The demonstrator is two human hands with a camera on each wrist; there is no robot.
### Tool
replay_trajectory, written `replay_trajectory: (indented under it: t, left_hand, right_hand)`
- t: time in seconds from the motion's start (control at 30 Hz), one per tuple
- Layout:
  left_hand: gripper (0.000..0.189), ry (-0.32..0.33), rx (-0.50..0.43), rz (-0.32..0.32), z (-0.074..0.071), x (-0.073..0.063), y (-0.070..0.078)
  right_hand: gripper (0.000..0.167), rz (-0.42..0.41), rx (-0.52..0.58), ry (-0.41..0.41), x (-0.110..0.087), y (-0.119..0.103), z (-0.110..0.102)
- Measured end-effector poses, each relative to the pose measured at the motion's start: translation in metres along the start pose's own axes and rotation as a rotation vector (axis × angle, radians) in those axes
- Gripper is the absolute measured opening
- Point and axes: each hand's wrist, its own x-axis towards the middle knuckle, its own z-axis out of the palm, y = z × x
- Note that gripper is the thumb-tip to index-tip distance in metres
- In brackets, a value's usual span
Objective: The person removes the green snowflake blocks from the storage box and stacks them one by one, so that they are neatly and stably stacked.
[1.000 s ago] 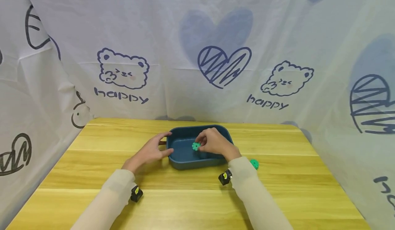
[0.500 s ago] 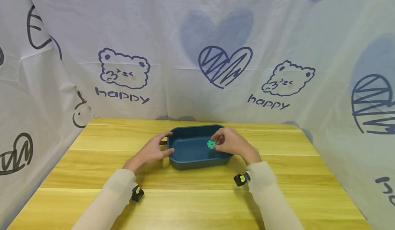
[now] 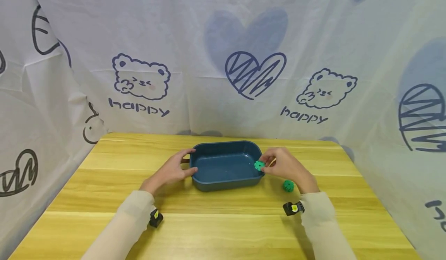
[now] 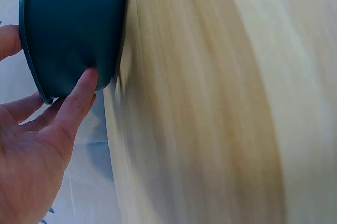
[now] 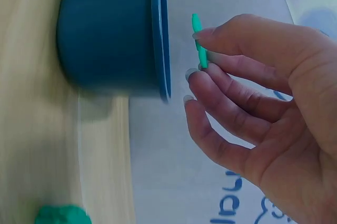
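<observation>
A dark blue, rounded rectangular plastic bin point(image 3: 223, 182) stands on the table. My left hand point(image 3: 170, 171) holds its left end; in the left wrist view the thumb point(image 4: 79, 95) lies against the bin's outer side and a fingertip is at the rim. Above the bin's right rim, my right hand point(image 3: 287, 167) pinches a small green notched disc point(image 3: 259, 165) between thumb and fingers. The right wrist view shows that disc edge-on, apart from the bin, with the other fingers loosely bent. A second green notched piece point(image 3: 288, 186) lies on the table below the right hand.
The light wooden table point(image 3: 216, 233) reaches back to a white curtain point(image 3: 195, 39) printed with bears and hearts. The curtain also hangs along both sides. Each wrist wears a small black camera.
My right hand has moved right with the green disc, from over the middle of the bin to its right rim. The piece on the table has come back into sight. My left hand stays put.
</observation>
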Motion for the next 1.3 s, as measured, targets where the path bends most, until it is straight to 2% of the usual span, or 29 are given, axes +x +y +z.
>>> replay_trajectory:
  t: [0.3,0.6,1.03,1.3]
  left_hand:
    - [0.071,-0.001,-0.014,-0.006,0.001,0.000,0.001]
    - [0.071,0.002,-0.019,-0.017,0.001,0.001,-0.003]
    - [0.072,0.001,-0.003,-0.006,0.000,0.002,-0.003]
    - [0.072,0.001,0.008,-0.007,0.000,0.000,-0.002]
  right_hand:
    - [0.017,0.003,-0.043,0.042,-0.021,0.022,-0.012]
    - [0.017,0.014,-0.051,0.059,-0.038,0.044,-0.014]
    - [0.018,0.061,-0.070,0.056,-0.058,0.069,-0.011]
    - [0.019,0.097,-0.080,0.035,-0.063,0.076,-0.010]
